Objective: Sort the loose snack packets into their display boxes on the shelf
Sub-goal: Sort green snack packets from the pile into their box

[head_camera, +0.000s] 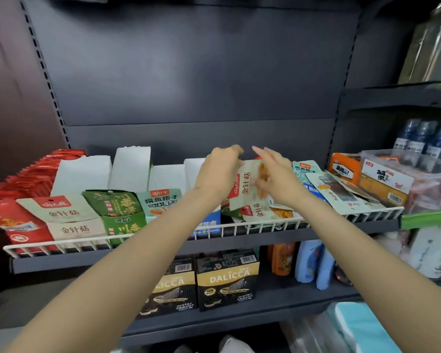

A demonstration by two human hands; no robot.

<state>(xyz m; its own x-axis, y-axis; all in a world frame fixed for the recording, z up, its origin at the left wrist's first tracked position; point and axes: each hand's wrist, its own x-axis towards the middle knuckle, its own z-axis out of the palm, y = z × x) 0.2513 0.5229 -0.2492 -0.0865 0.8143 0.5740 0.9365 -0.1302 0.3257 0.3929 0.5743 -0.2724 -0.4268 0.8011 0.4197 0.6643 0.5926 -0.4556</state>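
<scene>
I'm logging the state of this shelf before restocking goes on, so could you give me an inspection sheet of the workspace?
Surface: dark metal shelf with a white wire front rail.
Job's things: beige packet held up between both hands; loose packets piled at the right; display boxes in a row at the left, white flaps raised.
Clutter: orange box and clear tub at the far right.
Hands: left hand and right hand both on the beige packet.
Cables: nothing seen.
Surroundings: wafer boxes on the shelf below; bottles on the next unit.
</scene>
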